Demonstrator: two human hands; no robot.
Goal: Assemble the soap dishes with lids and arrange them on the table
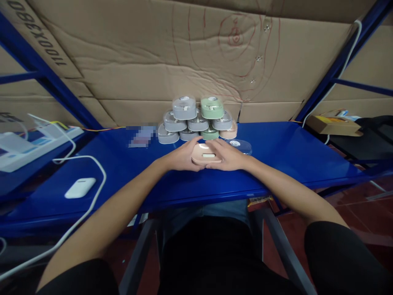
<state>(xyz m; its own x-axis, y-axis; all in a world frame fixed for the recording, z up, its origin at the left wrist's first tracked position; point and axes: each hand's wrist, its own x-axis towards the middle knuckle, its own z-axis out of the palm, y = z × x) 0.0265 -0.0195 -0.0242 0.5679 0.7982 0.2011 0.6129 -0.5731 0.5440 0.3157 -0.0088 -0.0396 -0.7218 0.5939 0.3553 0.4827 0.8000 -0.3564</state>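
Low over the blue table, a peach-coloured plastic box [207, 154] with rounded ends is gripped from both sides. My left hand [186, 157] wraps its left end and my right hand [229, 156] its right end, thumbs along the far edge. An oblong slot with something whitish in it shows in the top of the box. Just behind my right hand lies a clear lid [241, 146], partly covered by the hand. Beyond both hands rises a stack of similar boxes with clear lids, among them a grey box [184, 108] and a green box [211, 108] on top.
The blue table [294, 155] ends at a cardboard wall [138, 73]. To the left are a white earphone case [80, 188], a white cable [102, 176] and a white power strip [39, 143]. An open cardboard box [334, 125] sits at right. Blue frame posts flank the table.
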